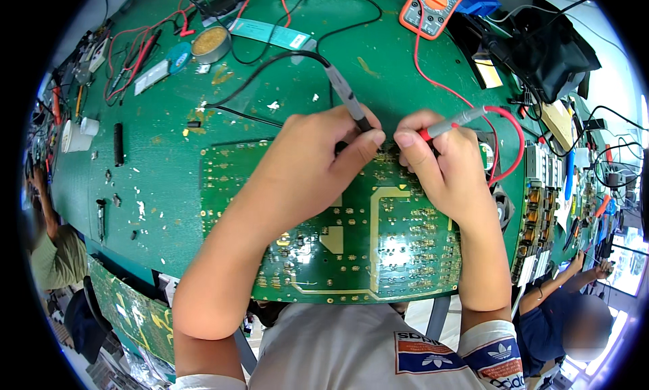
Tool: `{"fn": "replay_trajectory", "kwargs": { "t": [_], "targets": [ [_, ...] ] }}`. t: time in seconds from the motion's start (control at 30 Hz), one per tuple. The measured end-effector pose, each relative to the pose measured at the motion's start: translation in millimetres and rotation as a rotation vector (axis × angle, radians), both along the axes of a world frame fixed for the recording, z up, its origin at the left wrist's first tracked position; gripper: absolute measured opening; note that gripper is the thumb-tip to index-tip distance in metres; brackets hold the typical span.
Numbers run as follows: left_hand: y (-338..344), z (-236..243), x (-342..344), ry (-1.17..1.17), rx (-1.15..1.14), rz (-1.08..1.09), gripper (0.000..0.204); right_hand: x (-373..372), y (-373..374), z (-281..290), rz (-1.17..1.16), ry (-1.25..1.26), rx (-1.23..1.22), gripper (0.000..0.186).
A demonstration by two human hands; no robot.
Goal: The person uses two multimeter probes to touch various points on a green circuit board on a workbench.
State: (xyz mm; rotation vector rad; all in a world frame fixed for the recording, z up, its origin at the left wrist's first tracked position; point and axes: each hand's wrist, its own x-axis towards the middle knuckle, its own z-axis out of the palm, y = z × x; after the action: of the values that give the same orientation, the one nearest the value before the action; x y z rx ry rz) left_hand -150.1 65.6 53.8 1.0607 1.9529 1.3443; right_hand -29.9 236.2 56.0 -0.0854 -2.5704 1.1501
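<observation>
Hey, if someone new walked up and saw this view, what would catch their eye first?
Probably the big green circuit board in the middle, below the person's forearms. Near its far edge, the left hand grips a black-and-grey probe and the right hand a red-and-grey probe. After that, likely the orange multimeter at the top, right of centre.

circuit board [351, 255]: table's [169, 200] near edge | multimeter [434, 10]: far edge, right of centre | tin [218, 57]: toward far left corner | rod [119, 145]: left of board | left hand [321, 146], right hand [446, 160]: over board's far edge
</observation>
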Motion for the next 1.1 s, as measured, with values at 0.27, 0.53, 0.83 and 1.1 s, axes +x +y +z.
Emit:
{"fn": "replay_trajectory", "kwargs": {
  "t": [0.27,0.53,0.83,1.1],
  "targets": [
    [3,1,-1,0.006,-0.064,0.02,0.017,-1,6,-4,0.008,-0.009,0.017,0.019],
    [0,3,1,0.014,-0.063,0.034,0.015,-2,10,-9,0.026,0.05,0.02,0.023],
    [1,1,2,0.009,-0.035,0.051,0.016,-2,10,-10,0.021,0.054,0.06,0.025],
    [1,0,2,0.014,-0.024,0.039,0.016,-1,10,-11,0.02,0.051,0.042,0.024]
  ]
}}
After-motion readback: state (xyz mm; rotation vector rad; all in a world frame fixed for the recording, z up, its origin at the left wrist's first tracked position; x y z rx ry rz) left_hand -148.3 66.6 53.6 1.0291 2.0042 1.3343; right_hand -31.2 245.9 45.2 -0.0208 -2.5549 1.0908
